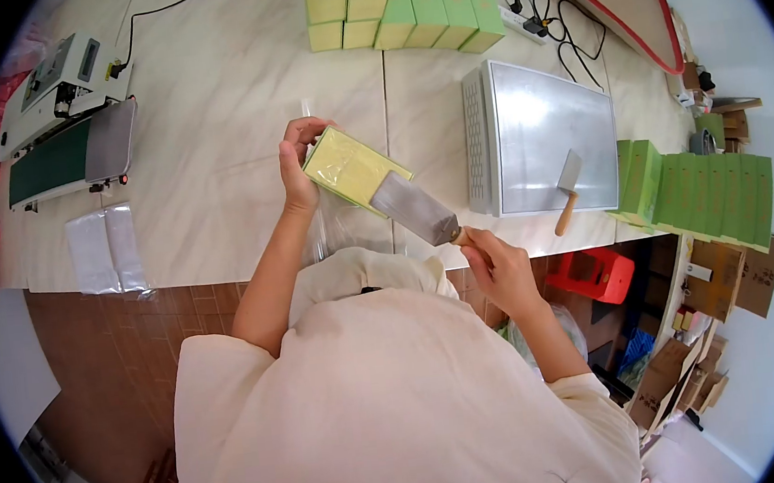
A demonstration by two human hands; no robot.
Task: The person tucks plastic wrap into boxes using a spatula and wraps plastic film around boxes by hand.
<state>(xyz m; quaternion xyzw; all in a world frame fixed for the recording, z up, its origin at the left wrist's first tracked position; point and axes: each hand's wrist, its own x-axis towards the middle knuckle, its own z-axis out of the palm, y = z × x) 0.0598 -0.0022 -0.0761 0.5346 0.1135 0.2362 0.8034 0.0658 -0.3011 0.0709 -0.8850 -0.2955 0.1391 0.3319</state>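
A green box with a yellow face, partly under clear film, is tilted above the table's front edge. My left hand is wrapped round its left end. In my right hand is the wooden handle of a wide metal scraper; its blade lies against the right end of the box. To the right, a second scraper with a wooden handle rests on a metal-topped appliance, its handle reaching past the front edge.
Green boxes stand at the back and more at the right. A sealing machine sits at the left, with clear bags in front. Black cables lie at the back right. A red stool is below the table.
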